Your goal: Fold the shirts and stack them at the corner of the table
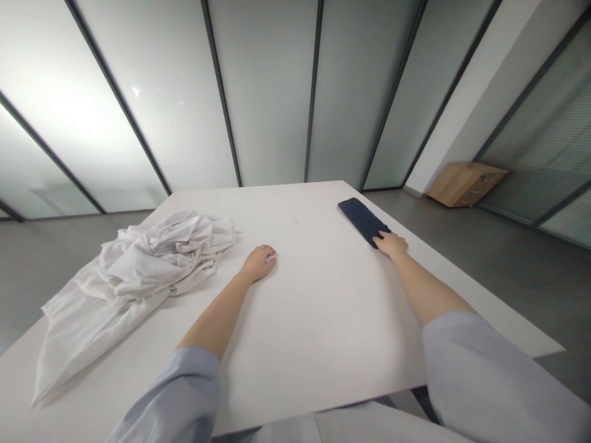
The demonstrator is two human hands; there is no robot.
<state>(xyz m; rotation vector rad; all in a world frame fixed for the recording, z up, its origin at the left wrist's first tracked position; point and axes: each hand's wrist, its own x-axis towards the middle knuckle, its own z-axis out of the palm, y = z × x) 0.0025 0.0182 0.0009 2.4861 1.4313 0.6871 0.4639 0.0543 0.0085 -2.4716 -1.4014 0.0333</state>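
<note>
My left hand (259,261) rests on the white table (323,307) with its fingers curled into a loose fist and nothing visible in it. It lies just right of a crumpled pile of white cloth (138,271). My right hand (391,243) reaches forward and lies on the near end of a folded dark blue cloth (361,219) close to the table's right edge. Its fingers press down on the blue cloth.
Frosted glass panels with dark frames stand behind the table. A low wooden cabinet (466,183) sits on the grey floor at the far right. The table's right edge runs diagonally just beyond the blue cloth.
</note>
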